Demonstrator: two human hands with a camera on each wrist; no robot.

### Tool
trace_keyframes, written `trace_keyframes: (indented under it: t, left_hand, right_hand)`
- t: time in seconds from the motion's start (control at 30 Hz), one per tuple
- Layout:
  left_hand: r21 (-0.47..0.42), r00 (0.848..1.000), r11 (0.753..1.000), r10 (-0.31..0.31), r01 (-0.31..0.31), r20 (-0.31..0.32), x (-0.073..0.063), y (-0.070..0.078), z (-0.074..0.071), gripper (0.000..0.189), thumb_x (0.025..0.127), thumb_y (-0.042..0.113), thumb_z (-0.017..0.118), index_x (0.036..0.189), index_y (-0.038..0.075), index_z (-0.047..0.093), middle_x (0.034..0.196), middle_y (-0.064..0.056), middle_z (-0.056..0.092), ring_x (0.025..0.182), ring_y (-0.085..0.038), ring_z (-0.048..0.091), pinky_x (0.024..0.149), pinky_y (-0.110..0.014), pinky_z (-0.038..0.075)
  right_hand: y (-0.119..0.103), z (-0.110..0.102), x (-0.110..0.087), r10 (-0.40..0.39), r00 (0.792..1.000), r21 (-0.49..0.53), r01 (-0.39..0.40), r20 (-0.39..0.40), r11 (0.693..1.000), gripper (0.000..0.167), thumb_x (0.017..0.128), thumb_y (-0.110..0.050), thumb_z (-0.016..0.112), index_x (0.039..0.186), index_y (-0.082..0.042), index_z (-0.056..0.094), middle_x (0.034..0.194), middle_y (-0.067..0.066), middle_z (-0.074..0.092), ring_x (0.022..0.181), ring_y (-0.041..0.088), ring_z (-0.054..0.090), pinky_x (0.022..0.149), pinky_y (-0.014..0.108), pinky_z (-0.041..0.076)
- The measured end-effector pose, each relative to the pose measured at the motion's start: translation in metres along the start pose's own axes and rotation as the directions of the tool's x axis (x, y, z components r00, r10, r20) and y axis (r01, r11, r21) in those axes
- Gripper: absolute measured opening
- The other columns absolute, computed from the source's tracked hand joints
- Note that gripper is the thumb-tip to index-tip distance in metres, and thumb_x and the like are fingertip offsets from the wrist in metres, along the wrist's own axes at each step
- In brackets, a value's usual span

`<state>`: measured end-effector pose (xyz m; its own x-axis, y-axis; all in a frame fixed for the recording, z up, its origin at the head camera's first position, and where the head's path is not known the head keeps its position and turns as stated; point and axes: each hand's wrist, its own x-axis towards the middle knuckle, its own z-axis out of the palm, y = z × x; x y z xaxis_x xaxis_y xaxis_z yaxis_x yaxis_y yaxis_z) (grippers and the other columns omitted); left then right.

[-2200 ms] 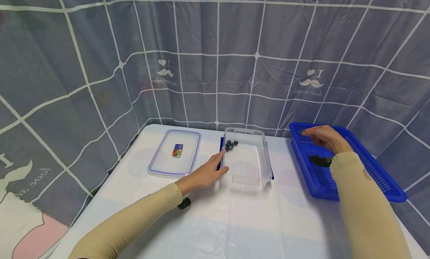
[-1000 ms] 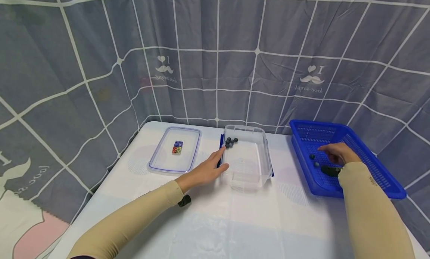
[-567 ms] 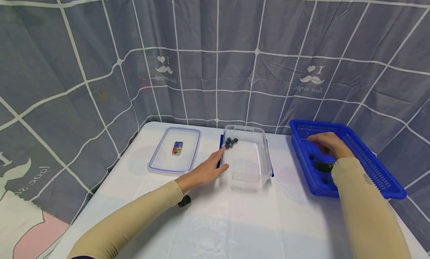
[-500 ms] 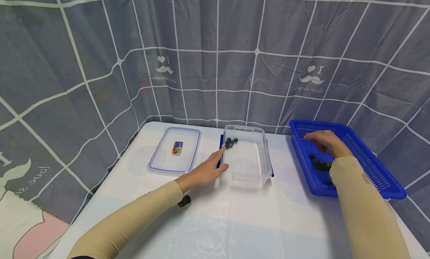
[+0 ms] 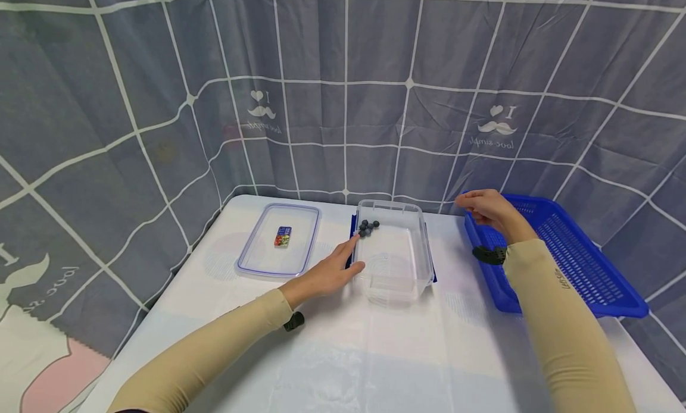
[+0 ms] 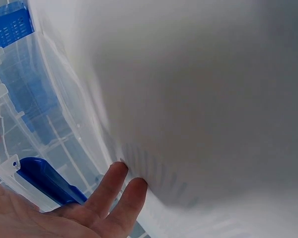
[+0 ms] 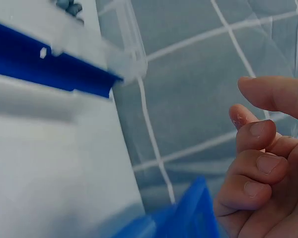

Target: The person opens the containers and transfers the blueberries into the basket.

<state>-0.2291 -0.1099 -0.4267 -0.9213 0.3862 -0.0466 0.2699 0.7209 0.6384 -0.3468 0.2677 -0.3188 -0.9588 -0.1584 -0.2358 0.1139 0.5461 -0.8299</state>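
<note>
My left hand (image 5: 331, 273) reaches to the left side of the clear plastic box (image 5: 393, 276), fingers extended, fingertips right at its wall. In the left wrist view two of its fingers (image 6: 111, 191) lie beside a blue latch (image 6: 47, 181). Several blueberries (image 5: 369, 228) sit together in the box's far left corner. My right hand (image 5: 489, 209) is raised over the near-left rim of the blue basket (image 5: 579, 258). In the right wrist view its fingers (image 7: 258, 165) are curled, with the thumb near the index finger; I cannot tell whether a blueberry is held there.
Left of the box lies its clear lid (image 5: 262, 240) with a blue seal and a small colourful label (image 5: 283, 237). A grey checked curtain (image 5: 375, 115) hangs behind the white-covered table (image 5: 343, 353). The right forearm covers part of the basket.
My right hand dipped into the basket, where two blueberries showed, then rose and moved left past the basket's edge. The left hand has stayed at the box.
</note>
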Motion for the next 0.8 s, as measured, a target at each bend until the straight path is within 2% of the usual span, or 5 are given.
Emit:
trace_keyframes:
  t: [0.27, 0.5, 0.8]
  left_hand:
    - [-0.009, 1.000, 1.000, 0.006, -0.006, 0.002, -0.002, 0.001, -0.001, 0.076, 0.103, 0.061, 0.037, 0.163, 0.035, -0.002, 0.170, -0.007, 0.013, 0.151, -0.036, 0.028, 0.121, -0.054, 0.027]
    - [-0.009, 1.000, 1.000, 0.030, -0.030, -0.003, -0.001, 0.000, 0.000, 0.075, 0.104, 0.060, 0.037, 0.163, 0.032, 0.000, 0.169, -0.008, 0.014, 0.150, -0.038, 0.030, 0.120, -0.055, 0.028]
    - [-0.003, 1.000, 1.000, 0.023, -0.023, 0.005, -0.002, 0.001, 0.000, 0.076, 0.103, 0.062, 0.035, 0.163, 0.034, -0.003, 0.170, -0.007, 0.012, 0.150, -0.038, 0.030, 0.120, -0.056, 0.028]
  right_hand:
    - [-0.020, 0.027, 0.005, -0.017, 0.999, 0.040, 0.015, 0.030, 0.999, 0.050, 0.102, -0.028, 0.061, 0.141, 0.002, 0.051, 0.066, -0.007, 0.039, 0.054, 0.009, 0.033, 0.058, 0.027, 0.035]
    - [-0.026, 0.050, 0.017, -0.035, 0.998, 0.112, 0.029, 0.048, 0.993, 0.048, 0.101, -0.022, 0.061, 0.142, 0.002, 0.051, 0.064, -0.006, 0.041, 0.053, 0.009, 0.033, 0.054, 0.025, 0.034]
    - [-0.032, 0.083, 0.031, -0.043, 0.996, 0.160, 0.030, 0.074, 0.987, 0.048, 0.098, -0.021, 0.066, 0.138, 0.003, 0.056, 0.072, -0.003, 0.043, 0.055, 0.012, 0.032, 0.056, 0.026, 0.033]
